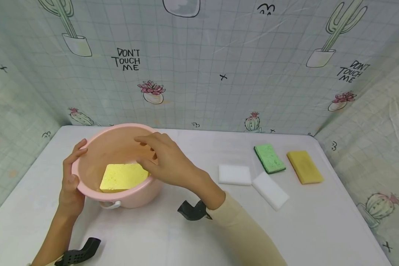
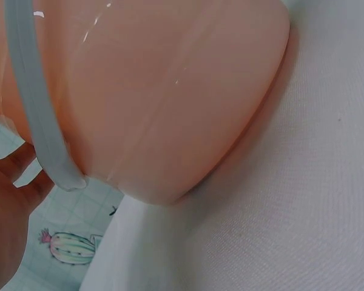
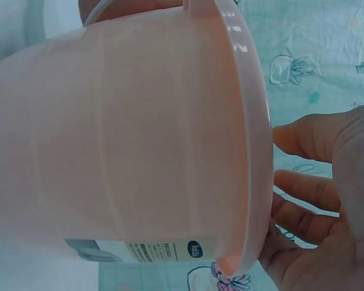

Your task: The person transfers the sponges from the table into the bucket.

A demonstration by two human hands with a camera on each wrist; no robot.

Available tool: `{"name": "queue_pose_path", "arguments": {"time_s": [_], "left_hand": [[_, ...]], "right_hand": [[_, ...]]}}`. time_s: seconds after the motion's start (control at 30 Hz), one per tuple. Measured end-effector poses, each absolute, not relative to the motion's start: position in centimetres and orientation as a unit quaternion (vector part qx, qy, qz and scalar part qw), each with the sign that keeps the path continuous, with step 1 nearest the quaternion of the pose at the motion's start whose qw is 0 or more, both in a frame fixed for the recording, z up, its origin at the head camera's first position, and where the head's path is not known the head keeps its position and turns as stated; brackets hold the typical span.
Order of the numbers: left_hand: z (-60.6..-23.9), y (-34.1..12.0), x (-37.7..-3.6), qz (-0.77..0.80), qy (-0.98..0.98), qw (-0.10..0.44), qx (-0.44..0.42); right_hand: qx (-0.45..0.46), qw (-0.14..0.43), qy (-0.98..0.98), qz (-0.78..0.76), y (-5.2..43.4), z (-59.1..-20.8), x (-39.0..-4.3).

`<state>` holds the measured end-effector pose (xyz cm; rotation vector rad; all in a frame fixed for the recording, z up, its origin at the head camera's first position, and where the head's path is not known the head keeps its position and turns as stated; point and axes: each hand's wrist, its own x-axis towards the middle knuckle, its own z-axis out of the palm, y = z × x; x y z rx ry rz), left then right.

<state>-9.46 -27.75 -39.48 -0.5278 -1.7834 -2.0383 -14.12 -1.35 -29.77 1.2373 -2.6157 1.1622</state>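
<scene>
A pink bucket (image 1: pixel 145 197) stands on the left part of the table, tipped a little toward the camera. Inside it lies a thick yellow sponge (image 1: pixel 123 176). My left hand (image 1: pixel 70 190) grips the bucket's left rim, fingertips over the edge and thumb lower on the outside. Over the right rim hovers my right hand (image 1: pixel 167 160), its fingers loosely bent with nothing between them. The right wrist view shows the thumb and fingers of that hand (image 3: pixel 352 200) just past the rim. A pale handle (image 2: pixel 39 103) hangs along the bucket's wall in the left wrist view.
To the right on the white table (image 1: pixel 193 244) lie a white sponge (image 1: pixel 234 174), a second white sponge (image 1: pixel 270 191), a green sponge (image 1: pixel 269 158) and a darker yellow sponge (image 1: pixel 304 167). Patterned cloth (image 1: pixel 199 74) closes off the back and sides.
</scene>
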Motion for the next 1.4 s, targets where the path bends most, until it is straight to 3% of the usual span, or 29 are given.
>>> {"name": "queue_pose_path", "arguments": {"time_s": [0.4, 1.4], "left_hand": [[-39.5, -27.7, -9.5, -0.726, -0.633, 0.191, -0.191], [-39.5, -27.8, -9.4, -0.727, -0.633, 0.190, -0.189]], "right_hand": [[0.418, 0.092, -0.802, 0.417, 1.3, -31.0, -14.4], [0.301, 0.123, -0.868, 0.375, 14.8, -37.9, -14.9]]}}
